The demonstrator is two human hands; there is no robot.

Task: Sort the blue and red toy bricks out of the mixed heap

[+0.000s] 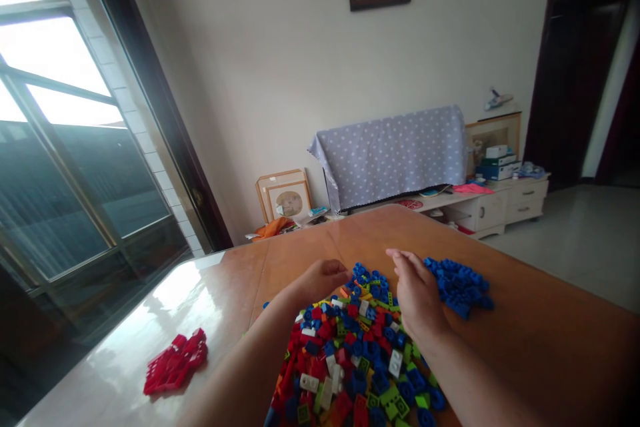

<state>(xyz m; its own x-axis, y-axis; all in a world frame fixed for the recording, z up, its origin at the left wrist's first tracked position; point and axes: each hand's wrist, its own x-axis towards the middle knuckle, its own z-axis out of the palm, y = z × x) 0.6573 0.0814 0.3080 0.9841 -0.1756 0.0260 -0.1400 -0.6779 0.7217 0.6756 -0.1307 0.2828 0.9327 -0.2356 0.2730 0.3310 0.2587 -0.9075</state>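
A big heap of mixed building blocks (360, 353) in red, blue, green, white, yellow and orange spreads across the table in front of me. At its far left edge is my left hand (325, 278), fingers slightly curved toward the blocks, with nothing visible in it. My right hand (417, 290) stands on edge at the heap's right side, its fingers stretched forward and holding nothing that I can see. Just beyond that hand lies a separate pile of blue blocks (460, 287). Further left, apart from the heap, are several red pieces (176, 361).
The brown wooden table (540, 340) has its far edge before a low white cabinet (493, 213). On that cabinet, a spotted grey cloth (393, 153) covers something wide. Framed pictures (289, 200) lean against the wall. A large window (65, 127) is at left.
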